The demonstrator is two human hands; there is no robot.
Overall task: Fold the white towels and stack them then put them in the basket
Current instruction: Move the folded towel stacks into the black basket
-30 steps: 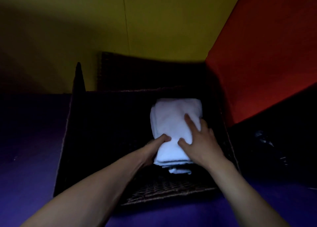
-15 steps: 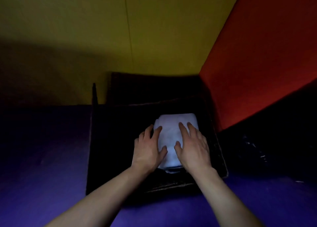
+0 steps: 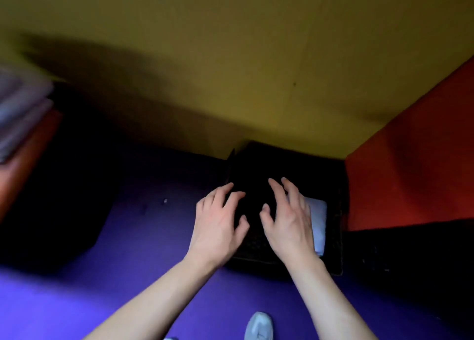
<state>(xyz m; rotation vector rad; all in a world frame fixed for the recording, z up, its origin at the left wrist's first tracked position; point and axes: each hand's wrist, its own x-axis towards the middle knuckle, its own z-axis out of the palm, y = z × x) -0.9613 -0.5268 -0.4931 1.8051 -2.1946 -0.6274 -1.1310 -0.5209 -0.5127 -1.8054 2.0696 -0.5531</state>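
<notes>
A dark woven basket (image 3: 333, 250) stands on the purple floor against the yellow wall. Inside it, on the right side, lies the folded stack of white towels (image 3: 319, 224), partly hidden behind my right hand. My left hand (image 3: 218, 224) hovers over the basket's left edge, fingers spread and relaxed, holding nothing. My right hand (image 3: 287, 221) hangs above the basket's middle, fingers spread, apart from the towels.
A red panel (image 3: 410, 173) rises right of the basket, with a dark block below it. A dark piece of furniture (image 3: 51, 185) stands at the left, with blurred pale cloth (image 3: 20, 108) on top. A pale shoe (image 3: 259, 327) shows at the bottom edge.
Both hands have lifted off the towel stack and pulled back above the basket. The view has drawn away and swung left, so the basket looks smaller and more floor shows.
</notes>
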